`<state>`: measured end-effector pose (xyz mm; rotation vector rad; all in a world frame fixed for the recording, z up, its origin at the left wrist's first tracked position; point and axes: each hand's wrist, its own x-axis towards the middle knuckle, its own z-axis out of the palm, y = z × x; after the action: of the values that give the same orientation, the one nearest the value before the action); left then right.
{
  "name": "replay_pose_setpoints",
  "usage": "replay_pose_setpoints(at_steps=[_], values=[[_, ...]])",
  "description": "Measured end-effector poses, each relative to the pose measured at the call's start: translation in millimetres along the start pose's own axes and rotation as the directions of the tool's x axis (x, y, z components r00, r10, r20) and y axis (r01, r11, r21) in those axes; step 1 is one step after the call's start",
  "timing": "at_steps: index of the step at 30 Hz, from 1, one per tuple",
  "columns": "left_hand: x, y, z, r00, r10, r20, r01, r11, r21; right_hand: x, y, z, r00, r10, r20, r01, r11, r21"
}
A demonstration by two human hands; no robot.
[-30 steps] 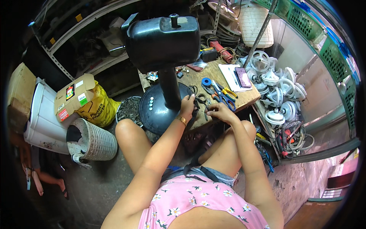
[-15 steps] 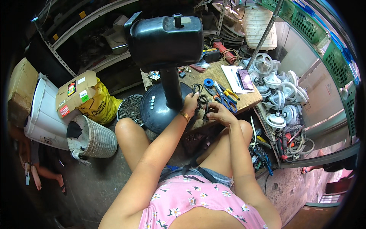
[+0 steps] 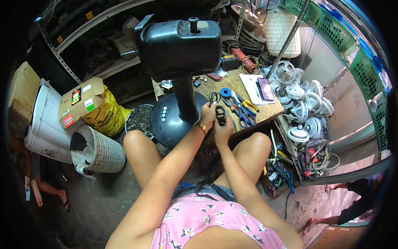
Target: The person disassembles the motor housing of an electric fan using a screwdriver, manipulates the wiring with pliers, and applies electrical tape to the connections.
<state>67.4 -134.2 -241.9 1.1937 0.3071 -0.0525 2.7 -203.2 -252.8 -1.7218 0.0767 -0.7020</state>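
My left hand (image 3: 208, 113) is closed round a looped black power cord (image 3: 214, 98), whose loops stick out beyond the fingers. Just below and to the right, my right hand (image 3: 224, 128) has its fingers curled against the lower part of the same cord; its fingertips are partly hidden. Both hands are beside the round black base (image 3: 166, 130) of a black electric fan (image 3: 180, 47). A row of several pale buttons (image 3: 163, 114) shows on that base. Scissors with blue handles (image 3: 245, 114), yellow-handled pliers (image 3: 249, 103) and a blue tape roll (image 3: 225, 92) lie right of the cord.
On the wooden bench (image 3: 232, 81) are a phone (image 3: 265, 89) and a red power tool (image 3: 243, 60). White plastic fan parts (image 3: 298, 103) pile up at the right. A perforated bin (image 3: 99, 149) and a yellow bag (image 3: 108, 114) stand left. Another person's legs (image 3: 331, 216) appear lower right.
My right hand has moved left and slightly down, closer to my left hand, along the cord. Another person's legs have come into view at the lower right.
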Motion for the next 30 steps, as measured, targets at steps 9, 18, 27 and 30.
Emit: replay_pose_setpoints(at_steps=[9,18,27,30], values=[[23,-17,-5,0.993,0.081,-0.082,-0.061,0.971,0.231,7,7,14,0.966,-0.256,-0.046,0.249,0.961,-0.124],[37,-32,-20,0.986,0.087,-0.144,-0.058,0.979,0.195,20,43,22,0.986,-0.068,0.154,0.082,0.993,-0.087],[30,-31,-23,0.875,0.483,0.036,-0.450,0.783,0.429,56,17,-2,0.938,0.022,0.346,0.028,0.990,-0.137],[20,-23,-11,0.890,0.442,0.116,-0.454,0.831,0.321,68,28,-11,0.921,-0.024,0.388,0.066,0.993,-0.094]])
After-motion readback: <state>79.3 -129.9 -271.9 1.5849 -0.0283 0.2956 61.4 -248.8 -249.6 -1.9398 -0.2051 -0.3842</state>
